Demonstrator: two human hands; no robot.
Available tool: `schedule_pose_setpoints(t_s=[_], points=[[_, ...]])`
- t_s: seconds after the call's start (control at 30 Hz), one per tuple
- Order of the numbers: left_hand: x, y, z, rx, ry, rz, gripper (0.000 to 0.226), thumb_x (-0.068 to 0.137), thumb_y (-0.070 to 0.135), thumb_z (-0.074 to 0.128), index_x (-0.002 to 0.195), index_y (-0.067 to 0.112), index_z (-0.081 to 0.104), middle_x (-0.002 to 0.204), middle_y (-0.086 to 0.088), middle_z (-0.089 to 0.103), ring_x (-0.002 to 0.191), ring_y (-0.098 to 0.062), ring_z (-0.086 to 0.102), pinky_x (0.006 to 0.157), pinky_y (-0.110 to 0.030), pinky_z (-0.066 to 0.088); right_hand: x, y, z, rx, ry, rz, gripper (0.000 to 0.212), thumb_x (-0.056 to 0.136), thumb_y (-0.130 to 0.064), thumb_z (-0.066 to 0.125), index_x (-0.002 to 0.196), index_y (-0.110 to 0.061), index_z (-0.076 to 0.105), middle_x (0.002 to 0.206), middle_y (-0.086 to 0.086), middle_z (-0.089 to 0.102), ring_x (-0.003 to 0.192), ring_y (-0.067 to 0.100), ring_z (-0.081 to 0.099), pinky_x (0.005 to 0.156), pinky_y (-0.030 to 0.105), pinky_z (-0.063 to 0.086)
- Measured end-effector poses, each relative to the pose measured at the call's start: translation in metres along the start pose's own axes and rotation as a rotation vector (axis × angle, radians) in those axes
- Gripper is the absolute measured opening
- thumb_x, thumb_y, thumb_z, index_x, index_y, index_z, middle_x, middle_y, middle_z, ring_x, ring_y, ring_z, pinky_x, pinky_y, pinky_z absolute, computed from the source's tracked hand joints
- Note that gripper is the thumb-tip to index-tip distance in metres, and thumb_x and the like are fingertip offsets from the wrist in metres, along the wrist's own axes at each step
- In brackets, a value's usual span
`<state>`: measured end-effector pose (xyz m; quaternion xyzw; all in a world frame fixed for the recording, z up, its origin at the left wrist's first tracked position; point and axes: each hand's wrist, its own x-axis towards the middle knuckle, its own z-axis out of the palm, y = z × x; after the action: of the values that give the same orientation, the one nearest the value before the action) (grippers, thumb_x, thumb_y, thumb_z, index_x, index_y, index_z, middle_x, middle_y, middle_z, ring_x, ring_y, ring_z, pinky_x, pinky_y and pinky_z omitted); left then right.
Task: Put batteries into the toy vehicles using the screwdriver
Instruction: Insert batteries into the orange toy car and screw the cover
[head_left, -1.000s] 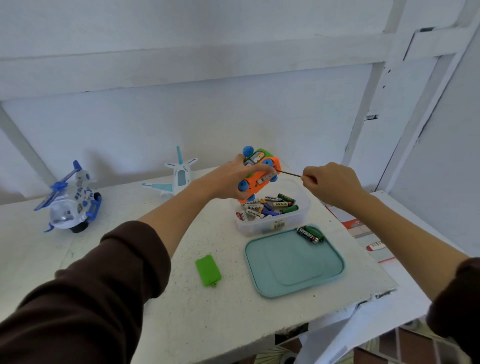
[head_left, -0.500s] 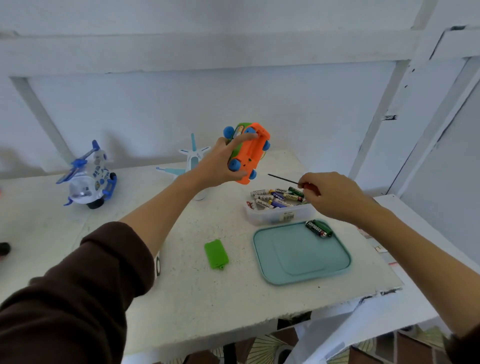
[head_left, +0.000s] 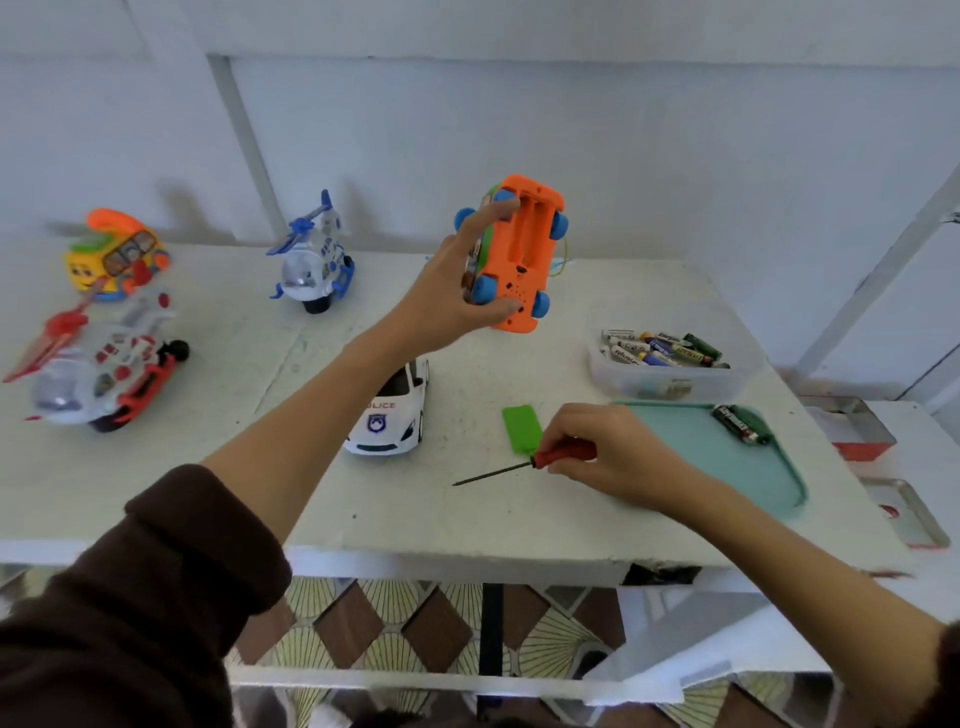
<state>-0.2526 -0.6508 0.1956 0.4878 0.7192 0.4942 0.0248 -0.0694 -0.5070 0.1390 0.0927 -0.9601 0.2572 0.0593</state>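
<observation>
Screwdriver now lowered to desk in my right hand grip; left hand grips orange car, compartment open, batteries next.

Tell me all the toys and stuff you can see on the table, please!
orange toy car: 1, orange with blue wheels, held up above the table, underside showing
police car: 1, white, table middle
helicopters: 2, one blue and white at the back, one red and white at the left
yellow toy: 1, yellow and orange, back left
green cover: 1, green, flat on the table
battery tub: 1, clear, right, holding many batteries
teal lid: 1, teal, right front, two batteries on it
screwdriver: 1, red handle, in the right hand
left hand: holds the orange toy car
right hand: grips the screwdriver
</observation>
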Motion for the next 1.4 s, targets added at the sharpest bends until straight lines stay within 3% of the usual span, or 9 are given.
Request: schedule_pose_setpoints(t_s=[0.2, 0.37, 0.5, 0.67, 0.8, 0.87, 0.97, 1.17, 1.4], points=[[-0.026, 0.006, -0.002, -0.08, 0.003, -0.065, 0.074, 0.085, 0.004, 0.069, 0.136, 0.035, 0.025, 0.126, 0.019, 0.036, 0.107, 0.005, 0.053, 0.072, -0.013, 0.052, 0.0, 0.0, 0.016, -0.069, -0.005, -0.031, 0.01, 0.074, -0.017, 0.066, 0.082, -0.013, 0.069, 0.087, 0.004, 0.06, 0.08, 0.019, 0.052, 0.067, 0.04, 0.049], [-0.033, 0.011, 0.005, -0.095, -0.013, -0.068, 0.072, 0.085, 0.004, 0.069, 0.135, 0.034, 0.026, 0.128, 0.004, 0.038, 0.102, -0.005, 0.055, 0.07, -0.011, 0.051, -0.001, 0.001, 0.019, -0.101, -0.029, 0.0, 0.016, 0.075, -0.026, 0.062, 0.083, -0.014, 0.068, 0.085, 0.002, 0.059, 0.077, 0.017, 0.051, 0.067, 0.041, 0.048], [-0.032, 0.015, 0.016, -0.126, -0.024, -0.06, 0.07, 0.085, 0.003, 0.068, 0.135, 0.03, 0.027, 0.13, 0.0, 0.036, 0.1, -0.007, 0.055, 0.069, -0.011, 0.051, -0.004, 0.0, 0.006, -0.02, -0.01, 0.08, 0.012, 0.082, -0.013, 0.065, 0.094, -0.013, 0.068, 0.092, -0.003, 0.056, 0.085, 0.012, 0.051, 0.078, 0.024, 0.044], [-0.022, 0.015, 0.041, -0.189, -0.045, -0.044, 0.072, 0.086, 0.004, 0.069, 0.135, 0.036, 0.027, 0.129, 0.008, 0.036, 0.101, -0.003, 0.056, 0.068, -0.01, 0.051, -0.028, 0.026, -0.029, -0.052, 0.177, 0.296, 0.015, 0.08, -0.001, 0.065, 0.093, -0.007, 0.067, 0.089, -0.002, 0.056, 0.076, 0.009, 0.05, 0.069, 0.002, 0.034], [-0.015, 0.017, 0.064, -0.223, -0.07, -0.03, 0.074, 0.086, 0.003, 0.068, 0.135, 0.038, 0.025, 0.128, 0.012, 0.034, 0.1, 0.003, 0.057, 0.069, -0.011, 0.051, -0.065, 0.061, -0.046, -0.163, 0.282, 0.505, 0.023, 0.074, 0.01, 0.063, 0.093, -0.003, 0.067, 0.094, 0.011, 0.059, 0.077, 0.021, 0.053, 0.064, 0.013, 0.033], [-0.014, 0.016, 0.073, -0.259, -0.082, -0.032, 0.074, 0.086, 0.001, 0.067, 0.135, 0.037, 0.025, 0.127, 0.019, 0.032, 0.097, 0.015, 0.056, 0.068, -0.011, 0.051, -0.077, 0.072, -0.048, -0.186, 0.327, 0.559, 0.029, 0.071, 0.014, 0.062, 0.095, -0.001, 0.067, 0.098, 0.014, 0.058, 0.084, 0.028, 0.055, 0.072, 0.019, 0.033], [-0.014, 0.014, 0.085, -0.284, -0.063, -0.032, 0.076, 0.085, 0.0, 0.068, 0.138, 0.033, 0.025, 0.133, 0.01, 0.034, 0.102, 0.015, 0.053, 0.071, -0.014, 0.052, -0.084, 0.08, -0.047, -0.189, 0.341, 0.602, 0.037, 0.071, 0.011, 0.062, 0.104, -0.003, 0.064, 0.109, 0.015, 0.054, 0.099, 0.028, 0.052, 0.08, 0.025, 0.035], [-0.016, 0.013, 0.094, -0.328, -0.043, -0.02, 0.077, 0.081, 0.013, 0.069, 0.136, 0.042, 0.023, 0.135, 0.006, 0.033, 0.107, 0.008, 0.055, 0.076, -0.02, 0.055, -0.078, 0.086, -0.046, -0.204, 0.23, 0.732, 0.048, 0.079, 0.002, 0.057, 0.125, -0.009, 0.052, 0.123, 0.013, 0.048, 0.106, 0.029, 0.05, 0.091, 0.033, 0.038], [-0.018, 0.015, 0.095, -0.35, -0.032, -0.048, 0.076, 0.08, 0.018, 0.068, 0.134, 0.046, 0.022, 0.129, 0.025, 0.031, 0.104, 0.012, 0.055, 0.073, -0.019, 0.055, -0.068, 0.089, -0.049, -0.298, 0.081, 0.83, 0.031, 0.087, -0.019, 0.059, 0.117, -0.012, 0.057, 0.115, 0.011, 0.049, 0.104, 0.028, 0.05, 0.086, 0.035, 0.042]])
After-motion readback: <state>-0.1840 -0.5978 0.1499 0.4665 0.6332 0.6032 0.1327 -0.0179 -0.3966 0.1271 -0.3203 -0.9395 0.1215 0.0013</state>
